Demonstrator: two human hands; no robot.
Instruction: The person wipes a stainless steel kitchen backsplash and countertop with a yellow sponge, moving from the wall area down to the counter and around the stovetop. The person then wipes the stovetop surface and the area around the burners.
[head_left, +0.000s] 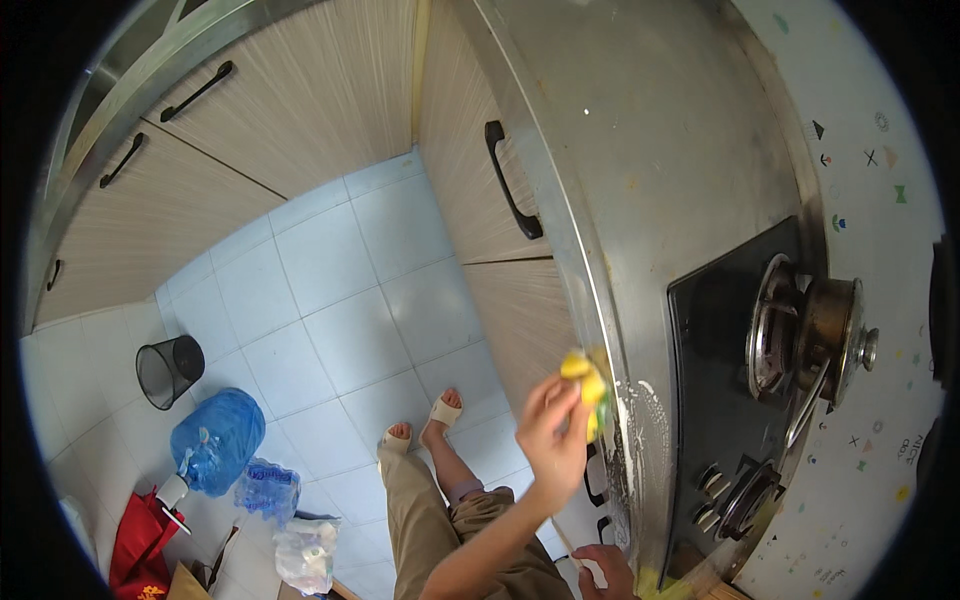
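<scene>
My right or left hand is told by position: the arm reaching up from the bottom middle ends in my left hand (553, 442), whose fingers grip a yellow and green sponge (585, 382) against the front edge of the stainless steel countertop (622, 247). White foam streaks (645, 427) lie on the steel beside it. Low in the view, my right hand (606, 574) is near the counter's front, partly cut off by the picture's bottom; its fingers are bent, and whether it holds anything is unclear.
A black gas hob (705, 345) carries a lidded pot (821, 337) with its handle pointing towards the knobs. Cabinet doors with black handles (510, 180) line the counter. On the tiled floor stand a mesh bin (171, 371), a blue water jug (217, 442), bottles and bags.
</scene>
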